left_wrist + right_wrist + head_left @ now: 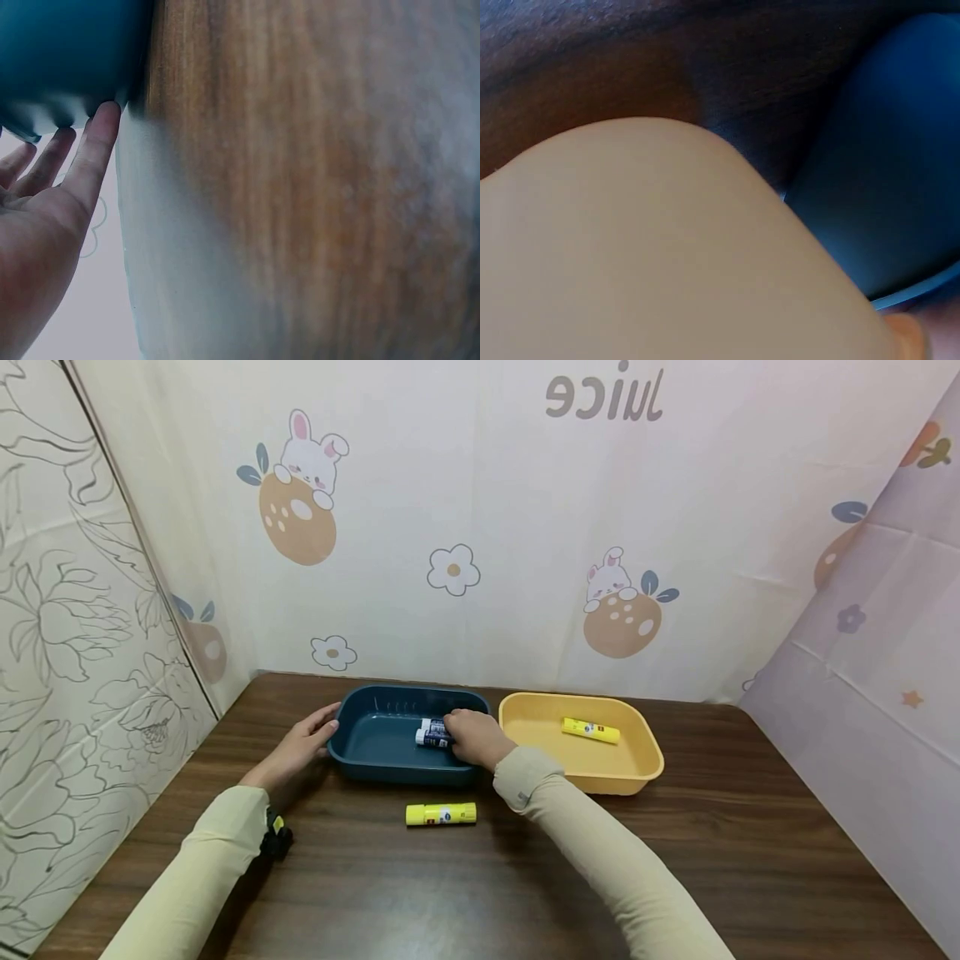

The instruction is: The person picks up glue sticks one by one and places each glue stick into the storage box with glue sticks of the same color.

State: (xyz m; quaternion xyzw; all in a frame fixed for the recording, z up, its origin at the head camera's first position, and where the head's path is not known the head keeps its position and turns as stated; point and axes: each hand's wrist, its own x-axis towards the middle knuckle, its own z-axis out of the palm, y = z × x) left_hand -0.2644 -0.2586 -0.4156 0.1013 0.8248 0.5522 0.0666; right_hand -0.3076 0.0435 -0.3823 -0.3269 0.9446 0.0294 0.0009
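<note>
A dark blue tray (408, 772) stands on the wooden table. Inside it lie two dark blue glue sticks (432, 738) with white caps, side by side. My right hand (478, 737) reaches over the tray's right side and grips the right end of one of these sticks; its fingertips are hidden. The fairly straight fingers of my left hand (303, 745) rest against the tray's left wall, and in the left wrist view the left hand (56, 202) touches the blue side. A yellow glue stick (441, 814) lies on the table in front of the tray.
A yellow tray (645, 752) stands right beside the blue one, with another yellow glue stick (590, 731) in it. Its outer wall fills much of the right wrist view. A patterned curtain (465, 510) hangs behind the table's (360, 893) back edge.
</note>
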